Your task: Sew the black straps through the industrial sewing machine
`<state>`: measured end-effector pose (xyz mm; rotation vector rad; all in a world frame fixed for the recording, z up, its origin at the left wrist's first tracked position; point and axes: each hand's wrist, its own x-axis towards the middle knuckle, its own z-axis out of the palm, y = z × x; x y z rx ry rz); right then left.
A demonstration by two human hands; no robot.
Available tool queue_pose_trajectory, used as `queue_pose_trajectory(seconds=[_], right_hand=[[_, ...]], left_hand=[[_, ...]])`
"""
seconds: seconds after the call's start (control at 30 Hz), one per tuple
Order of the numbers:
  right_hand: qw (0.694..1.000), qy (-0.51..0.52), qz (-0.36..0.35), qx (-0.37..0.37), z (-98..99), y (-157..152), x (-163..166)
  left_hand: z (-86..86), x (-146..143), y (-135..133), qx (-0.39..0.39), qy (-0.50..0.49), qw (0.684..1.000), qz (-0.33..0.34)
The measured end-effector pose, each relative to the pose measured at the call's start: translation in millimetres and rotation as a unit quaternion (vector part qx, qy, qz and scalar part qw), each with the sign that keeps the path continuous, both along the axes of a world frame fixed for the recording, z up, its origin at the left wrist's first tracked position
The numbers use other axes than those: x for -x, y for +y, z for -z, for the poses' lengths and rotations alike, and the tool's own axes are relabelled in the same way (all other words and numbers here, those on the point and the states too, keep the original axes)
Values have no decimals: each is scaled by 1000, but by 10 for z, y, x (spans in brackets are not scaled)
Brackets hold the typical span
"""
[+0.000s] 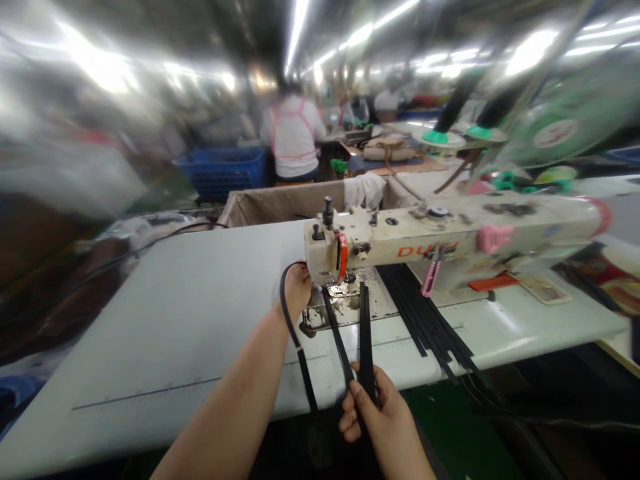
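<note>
Black strips (367,340) run from the right hand (383,408) at the table's (210,300) front edge up to the sewing machine (365,243). Right thumb and fingers closed around them; one narrow strip slants left, toward the presser foot. Left hand (298,290) beside the machine head, fingertips hidden; cannot tell how far open or whether it grips. Black strap (283,300) curves past left wrist, down to front edge. Loose bundle (425,320) of similar strips lies to the right, below pink-handled snips (431,277). Beyond: seated person (295,137), back turned.
</note>
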<state>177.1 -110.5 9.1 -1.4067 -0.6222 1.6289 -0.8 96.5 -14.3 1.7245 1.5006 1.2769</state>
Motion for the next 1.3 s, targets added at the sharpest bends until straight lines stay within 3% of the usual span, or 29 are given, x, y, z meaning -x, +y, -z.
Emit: queue_pose_trajectory(seconds=[0.2,0.43,0.7,1.3], right_hand=[[1000,-8,-7,-9,15,-25,-21],[999,-13,-27,-22,39,-64,-72],[1000,-3,5,-12,-84,-140,-197],[1000,-13,3,13,-30,-243,-317]], left_hand=[[1,31,-559,-4,204,979,23],[-37,-36,-1047,-12,250,965,74],[-54,-50,-1053,-35,263,960,85],[-10,-34,-1018,-45,243,965,93]])
